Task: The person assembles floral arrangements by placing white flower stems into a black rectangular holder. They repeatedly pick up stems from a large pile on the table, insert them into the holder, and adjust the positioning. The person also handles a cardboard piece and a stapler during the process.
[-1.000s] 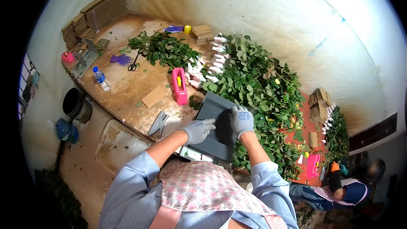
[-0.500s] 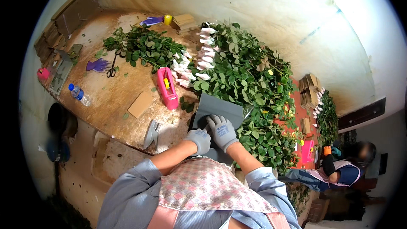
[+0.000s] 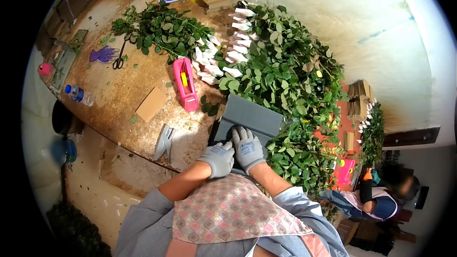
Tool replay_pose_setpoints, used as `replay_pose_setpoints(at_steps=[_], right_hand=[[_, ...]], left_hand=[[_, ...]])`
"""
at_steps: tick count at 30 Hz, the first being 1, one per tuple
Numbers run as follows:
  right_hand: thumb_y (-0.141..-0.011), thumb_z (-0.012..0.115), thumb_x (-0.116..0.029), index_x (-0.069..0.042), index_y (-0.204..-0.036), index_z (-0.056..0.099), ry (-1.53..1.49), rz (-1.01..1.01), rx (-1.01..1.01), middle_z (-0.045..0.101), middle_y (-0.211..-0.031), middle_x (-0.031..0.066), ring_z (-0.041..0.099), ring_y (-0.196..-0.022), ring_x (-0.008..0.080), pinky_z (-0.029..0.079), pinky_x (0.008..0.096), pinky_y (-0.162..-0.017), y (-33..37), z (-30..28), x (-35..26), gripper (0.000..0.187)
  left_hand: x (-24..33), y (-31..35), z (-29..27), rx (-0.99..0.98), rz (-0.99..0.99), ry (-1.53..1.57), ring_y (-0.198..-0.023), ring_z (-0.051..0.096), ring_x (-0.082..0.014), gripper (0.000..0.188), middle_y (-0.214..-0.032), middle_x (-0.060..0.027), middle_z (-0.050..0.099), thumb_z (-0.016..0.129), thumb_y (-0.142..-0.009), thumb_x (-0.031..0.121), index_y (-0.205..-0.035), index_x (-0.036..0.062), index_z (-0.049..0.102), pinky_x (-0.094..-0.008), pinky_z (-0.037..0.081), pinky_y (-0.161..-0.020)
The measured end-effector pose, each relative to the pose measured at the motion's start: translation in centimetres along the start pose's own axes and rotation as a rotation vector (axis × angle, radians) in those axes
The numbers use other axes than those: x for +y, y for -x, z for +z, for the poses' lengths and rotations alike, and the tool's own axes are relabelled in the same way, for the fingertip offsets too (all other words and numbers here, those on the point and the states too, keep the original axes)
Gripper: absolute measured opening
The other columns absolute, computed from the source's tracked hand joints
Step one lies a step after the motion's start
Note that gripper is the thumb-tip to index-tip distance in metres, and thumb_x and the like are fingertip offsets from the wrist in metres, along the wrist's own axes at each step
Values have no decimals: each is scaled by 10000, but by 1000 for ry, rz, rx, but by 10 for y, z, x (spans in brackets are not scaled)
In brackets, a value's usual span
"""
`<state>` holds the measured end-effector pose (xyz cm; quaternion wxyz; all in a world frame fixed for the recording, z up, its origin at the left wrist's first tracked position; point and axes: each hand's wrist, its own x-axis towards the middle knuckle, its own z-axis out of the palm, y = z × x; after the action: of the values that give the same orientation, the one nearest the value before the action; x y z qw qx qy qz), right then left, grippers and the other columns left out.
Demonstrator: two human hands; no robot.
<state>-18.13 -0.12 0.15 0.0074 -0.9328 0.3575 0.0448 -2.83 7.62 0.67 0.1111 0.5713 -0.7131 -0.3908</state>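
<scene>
Both my hands wear grey gloves and rest on a dark grey board (image 3: 252, 116), which has a crease across it and lies at the table's near edge. My right hand (image 3: 248, 148) lies palm down with its fingers stretched toward the far side of the board. Beside it, my left hand (image 3: 218, 158) rests on the board's left part, its fingers pointing toward the right hand and nearly touching it. Neither hand shows a thing in its grasp. Right behind the board spreads a large pile of leafy stems (image 3: 285, 81), with white-wrapped heads (image 3: 238, 43) along its left side.
A pink tape dispenser (image 3: 185, 85), a cardboard piece (image 3: 151, 104) and a grey stapler (image 3: 164, 142) lie left of the board. Farther off are a smaller stem bundle (image 3: 164, 28), black scissors (image 3: 119, 59), purple glove (image 3: 104, 54) and bottle (image 3: 78, 95). Another person (image 3: 376, 202) works at right.
My view has shifted, so the table things sit higher in the picture. Both hands have slid slightly toward me on the board, and more of its far panel shows.
</scene>
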Motion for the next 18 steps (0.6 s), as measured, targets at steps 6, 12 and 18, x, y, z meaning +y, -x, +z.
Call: replay_pose_setpoints(at_steps=[6, 12, 18], right_hand=[[-874, 570, -182, -104, -1373, 569, -44, 24, 20, 550, -1371, 147, 546, -1175, 318, 457, 483, -888, 0, 7, 2, 505], [-868, 566, -166, -102, -1367, 572, -56, 25, 91, 560, -1350, 138, 541, -1162, 320, 442, 490, -900, 2, 9, 0, 504], [-859, 583, -161, -106, -1352, 581, -73, 28, 55, 570, -1332, 136, 560, -1144, 321, 458, 492, -874, 1, 8, 2, 496]], left_hand=[[-48, 45, -46, 12, -110, 873, -1015, 666, -136, 388, -1171, -58, 688, 586, -1037, 225, -1370, 27, 612, -292, 538, -914], [-169, 68, -99, 703, -615, 12, -1196, 609, -362, 524, -1308, -186, 636, 703, -895, 337, -1343, 76, 631, -450, 489, -1013], [-226, 47, -103, 466, -1008, -312, -1385, 412, -365, 992, -1508, -141, 437, 825, -727, 475, -1532, 133, 355, -534, 365, -1108]])
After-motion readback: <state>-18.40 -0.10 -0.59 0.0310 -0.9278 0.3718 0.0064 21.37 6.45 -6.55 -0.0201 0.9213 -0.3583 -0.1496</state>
